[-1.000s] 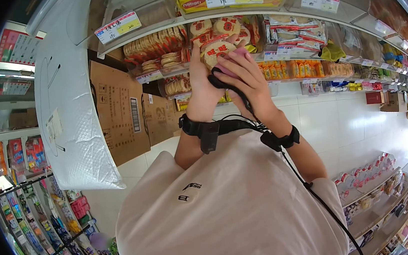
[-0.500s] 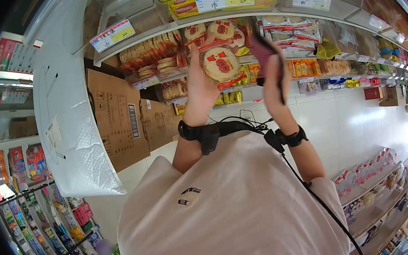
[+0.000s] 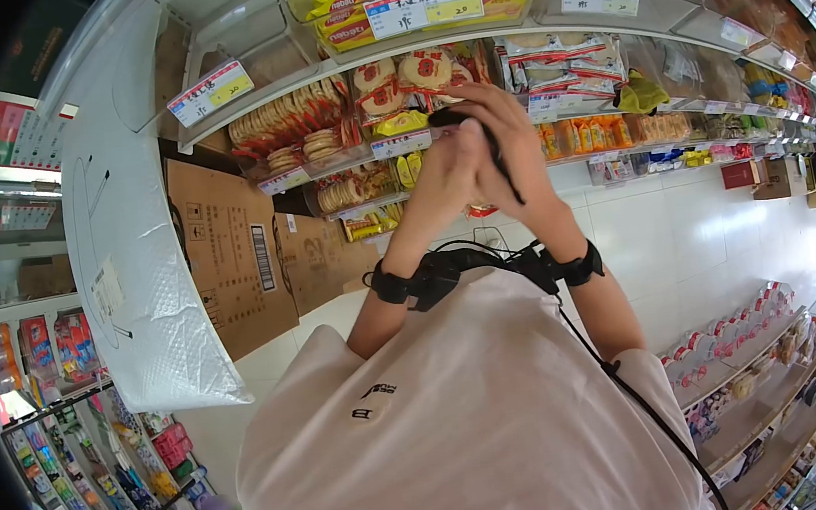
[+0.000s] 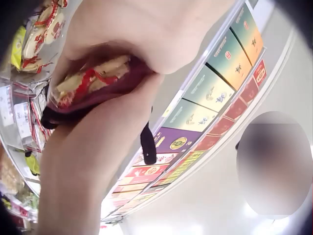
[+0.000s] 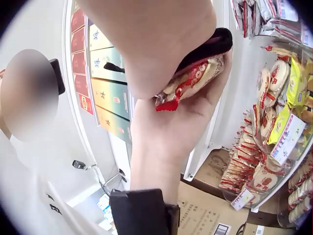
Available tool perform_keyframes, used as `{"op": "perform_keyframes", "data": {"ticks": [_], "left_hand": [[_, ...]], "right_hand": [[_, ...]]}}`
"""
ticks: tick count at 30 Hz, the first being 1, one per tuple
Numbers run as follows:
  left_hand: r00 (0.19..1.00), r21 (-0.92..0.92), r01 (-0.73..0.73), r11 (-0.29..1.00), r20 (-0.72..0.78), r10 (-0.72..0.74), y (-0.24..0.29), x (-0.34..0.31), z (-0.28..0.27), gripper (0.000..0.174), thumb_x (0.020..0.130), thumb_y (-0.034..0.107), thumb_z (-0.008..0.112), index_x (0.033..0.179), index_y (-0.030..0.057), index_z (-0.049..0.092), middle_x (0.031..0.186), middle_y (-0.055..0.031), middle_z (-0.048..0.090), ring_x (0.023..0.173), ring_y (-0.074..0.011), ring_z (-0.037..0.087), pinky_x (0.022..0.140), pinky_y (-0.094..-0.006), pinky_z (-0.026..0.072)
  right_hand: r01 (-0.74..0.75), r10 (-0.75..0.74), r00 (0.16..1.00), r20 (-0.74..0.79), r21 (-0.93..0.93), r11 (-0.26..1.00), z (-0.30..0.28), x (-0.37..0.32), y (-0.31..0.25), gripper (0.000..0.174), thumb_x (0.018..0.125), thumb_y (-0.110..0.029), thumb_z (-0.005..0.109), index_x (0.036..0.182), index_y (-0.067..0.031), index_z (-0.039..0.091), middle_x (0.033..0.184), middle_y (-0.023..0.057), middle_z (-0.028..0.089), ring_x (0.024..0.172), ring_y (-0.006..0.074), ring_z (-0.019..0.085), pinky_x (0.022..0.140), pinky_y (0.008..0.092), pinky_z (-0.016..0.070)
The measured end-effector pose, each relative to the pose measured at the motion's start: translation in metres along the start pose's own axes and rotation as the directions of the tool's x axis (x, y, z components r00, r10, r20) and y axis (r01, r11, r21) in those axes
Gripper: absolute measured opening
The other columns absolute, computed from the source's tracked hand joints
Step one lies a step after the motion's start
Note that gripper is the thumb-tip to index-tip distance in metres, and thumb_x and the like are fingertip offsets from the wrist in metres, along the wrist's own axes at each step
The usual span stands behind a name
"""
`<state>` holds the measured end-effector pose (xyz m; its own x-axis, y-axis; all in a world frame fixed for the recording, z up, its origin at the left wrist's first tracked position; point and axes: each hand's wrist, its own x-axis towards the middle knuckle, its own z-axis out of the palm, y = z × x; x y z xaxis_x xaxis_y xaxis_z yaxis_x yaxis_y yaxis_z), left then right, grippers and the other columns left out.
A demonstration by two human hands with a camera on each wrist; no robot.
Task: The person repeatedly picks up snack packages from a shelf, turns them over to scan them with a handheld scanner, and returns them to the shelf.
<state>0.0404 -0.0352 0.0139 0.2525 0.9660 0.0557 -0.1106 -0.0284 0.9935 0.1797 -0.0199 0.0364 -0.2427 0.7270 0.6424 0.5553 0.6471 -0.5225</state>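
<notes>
A round rice cracker packet, clear with red print, lies between the two hands. My left hand holds it against the palm, fingers bent around its side. My right hand grips a maroon fabric piece with black edging, which covers part of the packet. A black strap with a small pale dot hangs loose from the fabric. From above, the hands hide nearly all of the packet. In the right wrist view, the left hand lies under the packet and the right hand over it.
Shelf bins ahead hold similar rice crackers, yellow nabati packs and other snacks. Cardboard boxes and a white padded panel stand at the left. Boxed goods line a shelf, with another person beyond.
The right hand first drew away to the right with the fabric piece, showing the packet's front. Now it has come back against the left hand, covering the packet; both hands sit lower.
</notes>
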Motion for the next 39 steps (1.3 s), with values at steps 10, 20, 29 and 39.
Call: {"op": "perform_keyframes", "data": {"ticks": [10,20,29,39], "left_hand": [[0.948,-0.075,-0.127,0.989,-0.304,0.099,0.024,0.008,0.007,0.028,0.093,0.021,0.074,0.107,-0.0037,0.07,0.089,-0.002,0.071,0.077,-0.0031,0.061,0.064,-0.0213,0.0495],[0.979,-0.112,0.142,0.984,0.159,-0.124,0.012,0.008,-0.018,0.034,0.096,0.014,0.069,0.125,-0.002,0.063,0.11,-0.0073,0.07,0.093,-0.0095,0.065,0.077,-0.0257,0.057],[0.938,-0.206,0.293,0.934,0.249,-0.24,0.022,0.002,-0.025,0.036,0.096,0.02,0.068,0.125,0.0004,0.061,0.071,-0.0037,0.065,0.052,-0.0063,0.056,0.045,-0.0199,0.038],[0.966,-0.073,0.229,0.971,0.143,-0.217,-0.009,0.012,-0.029,0.038,0.095,0.021,0.07,0.125,0.0015,0.057,0.079,-0.0052,0.068,0.065,-0.0103,0.065,0.056,-0.0218,0.048]], "right_hand": [[-0.605,0.626,0.663,0.411,0.786,0.125,0.001,-0.036,0.018,0.037,0.101,-0.029,0.061,0.126,-0.002,0.062,0.115,0.0056,0.068,0.103,0.0108,0.062,0.091,0.0283,0.0482],[-0.506,0.622,0.78,0.072,0.658,0.558,-0.007,-0.019,0.017,0.031,0.099,-0.023,0.065,0.114,0.0044,0.067,0.098,0.0041,0.072,0.088,0.0075,0.062,0.082,0.0247,0.0498],[-0.72,0.734,0.579,0.356,0.646,0.255,-0.018,-0.031,0.024,0.029,0.098,-0.027,0.067,0.111,-0.0008,0.069,0.092,0.0018,0.07,0.078,0.005,0.061,0.068,0.0225,0.049],[-0.694,0.714,0.585,0.383,0.692,0.198,-0.018,-0.046,0.023,0.031,0.098,-0.029,0.067,0.119,-0.0078,0.062,0.087,-0.0023,0.065,0.062,0.0018,0.055,0.053,0.0184,0.0423]]}}
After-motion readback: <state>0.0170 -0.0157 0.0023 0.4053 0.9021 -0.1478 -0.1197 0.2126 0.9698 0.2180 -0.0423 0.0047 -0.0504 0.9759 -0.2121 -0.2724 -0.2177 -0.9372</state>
